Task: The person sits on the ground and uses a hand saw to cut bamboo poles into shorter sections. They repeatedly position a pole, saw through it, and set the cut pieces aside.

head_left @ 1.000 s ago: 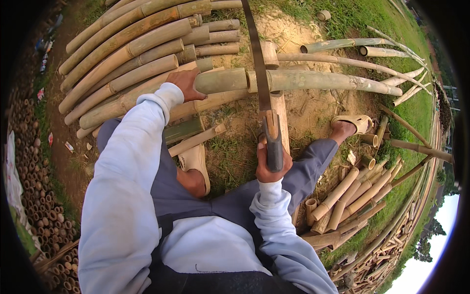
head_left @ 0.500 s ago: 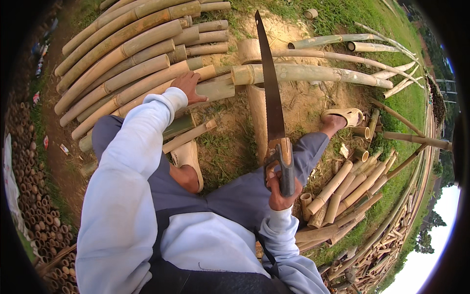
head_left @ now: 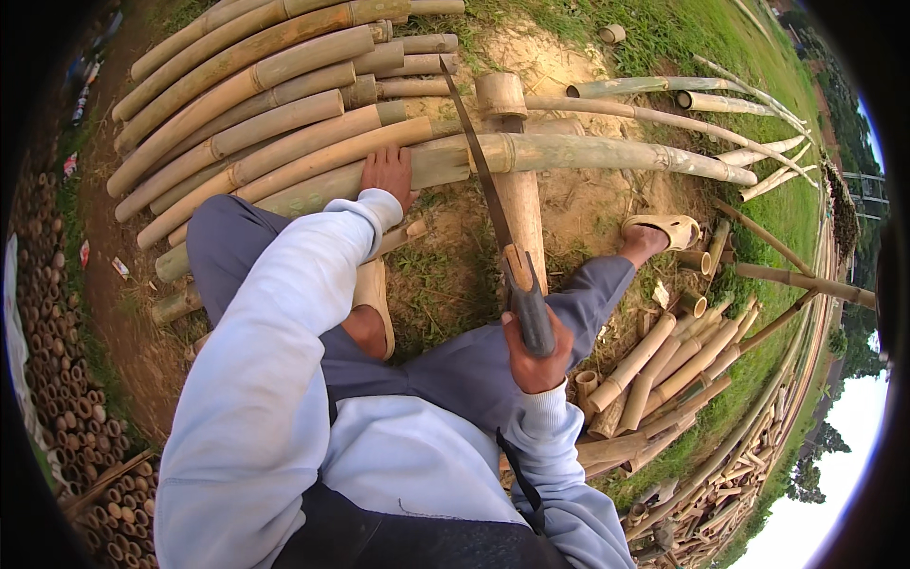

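My right hand [head_left: 538, 374] is clenched around the handle of 1 handsaw [head_left: 533, 322]. My left hand [head_left: 387, 174] lies with its fingers extended on top of 1 bamboo length [head_left: 441, 161], in front of me. Near the blade, this length meets 1 long bamboo pole [head_left: 616, 154]; I cannot tell if these 2 are joined, or if the teeth touch them. Under the pole stands 1 bamboo support [head_left: 521, 213]. On my feet are 2 beige clogs [head_left: 681, 231].
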Tool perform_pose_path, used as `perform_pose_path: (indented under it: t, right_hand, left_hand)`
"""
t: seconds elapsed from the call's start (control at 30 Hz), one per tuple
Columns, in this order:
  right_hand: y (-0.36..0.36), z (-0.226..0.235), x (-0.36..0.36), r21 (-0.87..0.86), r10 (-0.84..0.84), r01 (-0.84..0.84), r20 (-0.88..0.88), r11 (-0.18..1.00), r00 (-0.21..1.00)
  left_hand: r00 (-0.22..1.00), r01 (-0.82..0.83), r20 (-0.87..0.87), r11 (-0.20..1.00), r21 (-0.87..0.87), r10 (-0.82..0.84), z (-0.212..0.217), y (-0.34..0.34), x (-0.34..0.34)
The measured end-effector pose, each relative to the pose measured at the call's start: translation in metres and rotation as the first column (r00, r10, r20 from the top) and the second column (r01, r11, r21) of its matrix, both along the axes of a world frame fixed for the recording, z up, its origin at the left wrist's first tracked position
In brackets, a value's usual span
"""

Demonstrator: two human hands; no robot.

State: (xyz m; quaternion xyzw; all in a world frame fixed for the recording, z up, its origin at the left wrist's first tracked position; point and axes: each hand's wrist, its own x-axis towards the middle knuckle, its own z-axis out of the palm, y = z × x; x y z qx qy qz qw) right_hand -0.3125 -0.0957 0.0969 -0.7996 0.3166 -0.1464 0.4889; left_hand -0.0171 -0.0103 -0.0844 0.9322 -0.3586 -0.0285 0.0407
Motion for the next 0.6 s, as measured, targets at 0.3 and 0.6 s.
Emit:
perform_pose_path:
  t: [0.3, 0.6]
  right_hand:
    - [0.008, -0.028, 0.049, -0.135, -0.068, 0.074, 0.05, 0.988, 0.996]
    - [0.031, -0.027, 0.026, -0.145, -0.125, 0.114, -0.068, 0.983, 0.99]
  left_hand:
    - [0.998, -0.018, 0.05, 0.996, -0.09, 0.023, 0.004, -0.001, -0.014]
    - [0.999, -0.015, 0.035, 0.997, -0.069, 0.018, -0.011, 0.009, -0.012]
